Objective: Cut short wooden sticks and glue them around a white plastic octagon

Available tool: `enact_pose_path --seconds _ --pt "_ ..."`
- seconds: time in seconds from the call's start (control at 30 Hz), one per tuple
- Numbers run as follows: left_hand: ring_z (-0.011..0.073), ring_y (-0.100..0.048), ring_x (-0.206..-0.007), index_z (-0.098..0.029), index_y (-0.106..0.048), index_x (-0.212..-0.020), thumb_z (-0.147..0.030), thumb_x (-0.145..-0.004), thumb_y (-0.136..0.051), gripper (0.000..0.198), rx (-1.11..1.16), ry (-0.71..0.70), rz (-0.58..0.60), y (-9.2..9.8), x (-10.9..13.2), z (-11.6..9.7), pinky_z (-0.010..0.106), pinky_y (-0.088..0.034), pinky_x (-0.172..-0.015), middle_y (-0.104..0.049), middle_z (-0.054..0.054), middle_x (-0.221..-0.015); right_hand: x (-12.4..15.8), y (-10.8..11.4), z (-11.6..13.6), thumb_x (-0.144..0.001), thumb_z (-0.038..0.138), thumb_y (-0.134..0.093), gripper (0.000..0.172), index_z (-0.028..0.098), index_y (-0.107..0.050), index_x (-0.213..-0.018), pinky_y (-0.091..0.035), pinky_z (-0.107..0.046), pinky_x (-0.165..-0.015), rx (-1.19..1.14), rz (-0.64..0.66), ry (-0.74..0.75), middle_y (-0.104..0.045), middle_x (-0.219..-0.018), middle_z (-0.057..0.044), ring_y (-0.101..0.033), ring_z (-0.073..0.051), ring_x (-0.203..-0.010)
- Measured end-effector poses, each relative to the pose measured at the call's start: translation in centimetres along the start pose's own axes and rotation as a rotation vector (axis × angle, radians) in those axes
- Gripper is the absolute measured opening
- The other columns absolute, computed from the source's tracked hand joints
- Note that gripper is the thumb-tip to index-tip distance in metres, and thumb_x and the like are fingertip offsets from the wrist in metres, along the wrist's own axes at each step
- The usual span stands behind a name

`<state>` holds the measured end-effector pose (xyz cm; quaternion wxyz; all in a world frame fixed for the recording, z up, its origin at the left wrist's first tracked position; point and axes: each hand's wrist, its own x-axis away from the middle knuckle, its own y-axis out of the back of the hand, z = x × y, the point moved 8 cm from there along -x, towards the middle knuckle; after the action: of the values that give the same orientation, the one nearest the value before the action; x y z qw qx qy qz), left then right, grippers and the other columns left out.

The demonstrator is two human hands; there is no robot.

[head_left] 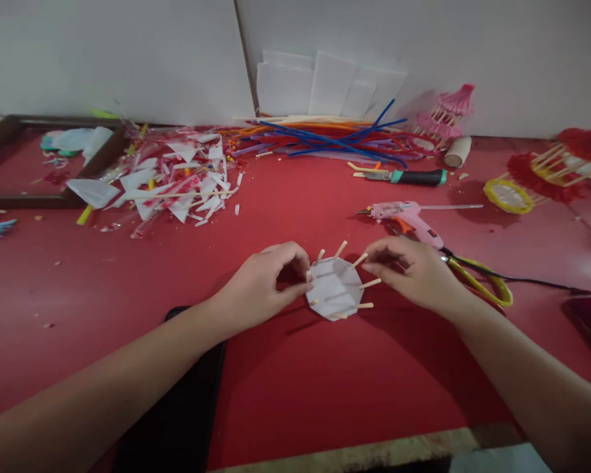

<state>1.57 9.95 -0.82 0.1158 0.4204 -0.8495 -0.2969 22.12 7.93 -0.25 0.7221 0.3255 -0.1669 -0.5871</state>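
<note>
A white eight-sided card [333,284] lies on the red table, with several short wooden sticks [372,284] standing up around its edge, some leaning outward. My left hand [261,286] is at the card's left side, thumb and finger closed on one of these sticks. On the opposite side, my right hand [416,272] pinches the tip of a stick at the card's upper right. Just beyond my right hand lies a pink glue gun [406,217] with a clear glue stick in its back. Yellow-handled scissors [487,279] are partly hidden behind my right wrist.
A black-handled cutter [418,177] lies behind the glue gun. Pipe cleaners [325,141] are heaped by the wall, with paper scraps [177,174] to their left. Pink [446,118] and red [546,171] stick models stand right. A black phone-like slab [177,407] lies under my left forearm.
</note>
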Motion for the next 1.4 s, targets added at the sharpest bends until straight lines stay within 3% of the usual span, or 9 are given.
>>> enact_pose_path --seconds 0.2,0.43,0.63,0.73,0.87,1.07,1.2,1.3,1.4 --pt "0.0179 -0.067 -0.09 -0.02 -0.057 -0.099 -0.024 -0.086 -0.069 0.018 -0.015 -0.056 0.026 -0.2 0.1 -0.5 0.034 -0.053 -0.083 -0.068 0.002 -0.099 1.1 -0.3 0.8 -0.084 0.016 -0.062 0.022 0.024 -0.065 -0.105 -0.053 -0.024 -0.068 0.001 0.278 0.066 -0.071 -0.095 -0.001 -0.066 -0.012 -0.077" --pt "0.0277 -0.057 -0.116 -0.02 -0.044 -0.119 -0.033 -0.086 -0.071 0.044 -0.142 -0.223 -0.023 -0.3 0.6 -0.8 0.048 -0.051 -0.1 -0.054 0.013 -0.122 0.7 -0.7 1.6 -0.092 0.028 -0.063 0.009 0.022 -0.067 -0.097 -0.051 -0.025 -0.074 0.051 0.196 0.17 -0.072 -0.092 -0.002 -0.066 -0.012 -0.081" --pt "0.0371 -0.038 -0.143 -0.019 -0.028 -0.147 -0.019 -0.082 -0.065 0.075 -0.113 -0.296 0.046 -1.0 1.2 -1.0 0.058 -0.04 -0.115 -0.038 0.021 -0.147 0.7 -1.0 1.7 -0.092 0.021 -0.063 0.006 0.021 -0.068 -0.092 -0.049 -0.024 -0.071 0.066 0.161 0.259 -0.072 -0.087 -0.001 -0.066 -0.011 -0.078" --pt "0.0416 -0.031 -0.148 -0.019 -0.027 -0.151 -0.029 -0.08 -0.072 0.084 -0.142 -0.292 0.071 -1.1 1.3 -1.2 0.06 -0.039 -0.116 -0.033 0.023 -0.152 0.7 -1.0 1.7 -0.089 0.017 -0.064 0.005 0.02 -0.068 -0.088 -0.05 -0.023 -0.07 0.033 0.136 0.263 -0.072 -0.084 -0.001 -0.066 -0.011 -0.075" --pt "0.0453 -0.037 -0.144 -0.021 -0.031 -0.148 -0.052 -0.073 -0.082 0.096 -0.15 -0.243 0.066 -1.4 1.0 -0.8 0.062 -0.044 -0.113 -0.033 0.023 -0.153 0.6 -1.2 1.6 -0.086 0.016 -0.066 0.004 0.02 -0.067 -0.085 -0.051 -0.025 -0.071 -0.006 0.114 0.244 -0.073 -0.082 -0.001 -0.068 -0.012 -0.074" --pt "0.0396 -0.059 -0.127 -0.018 -0.033 -0.143 -0.055 -0.077 -0.078 0.088 -0.078 -0.267 -0.021 -1.5 0.7 -0.5 0.059 -0.052 -0.103 -0.048 0.026 -0.14 0.4 -1.4 0.9 -0.087 0.022 -0.066 0.002 0.021 -0.068 -0.087 -0.05 -0.027 -0.069 -0.02 0.137 0.172 -0.072 -0.083 -0.001 -0.066 -0.013 -0.074" --pt "0.0373 -0.055 -0.132 -0.02 -0.034 -0.141 -0.047 -0.076 -0.081 0.085 -0.139 -0.307 -0.108 -0.8 0.9 -1.1 0.057 -0.049 -0.108 -0.052 0.023 -0.139 0.1 -1.1 -1.4 -0.084 0.037 -0.072 0.025 0.021 -0.067 -0.101 -0.049 -0.027 -0.057 -0.134 0.162 -0.021 -0.071 -0.085 -0.003 -0.063 -0.014 -0.066" --pt "0.0349 -0.055 -0.133 -0.02 -0.042 -0.138 -0.041 -0.078 -0.081 0.075 -0.187 -0.333 -0.208 0.1 1.2 -1.7 0.054 -0.049 -0.109 -0.057 0.021 -0.136 0.1 -1.0 -2.3 -0.084 0.04 -0.07 0.035 0.021 -0.066 -0.114 -0.056 -0.031 -0.069 -0.305 0.18 -0.121 -0.072 -0.101 -0.008 -0.068 -0.017 -0.082" --pt "0.0311 -0.061 -0.126 -0.018 -0.045 -0.138 -0.035 -0.079 -0.081 0.071 -0.184 -0.377 -0.287 0.8 1.5 -2.2 0.051 -0.053 -0.105 -0.06 0.02 -0.135 0.1 -1.4 -2.8 -0.086 0.044 -0.067 0.039 0.02 -0.068 -0.117 -0.054 -0.028 -0.061 -0.492 0.155 -0.258 -0.072 -0.085 -0.005 -0.065 -0.014 -0.068"
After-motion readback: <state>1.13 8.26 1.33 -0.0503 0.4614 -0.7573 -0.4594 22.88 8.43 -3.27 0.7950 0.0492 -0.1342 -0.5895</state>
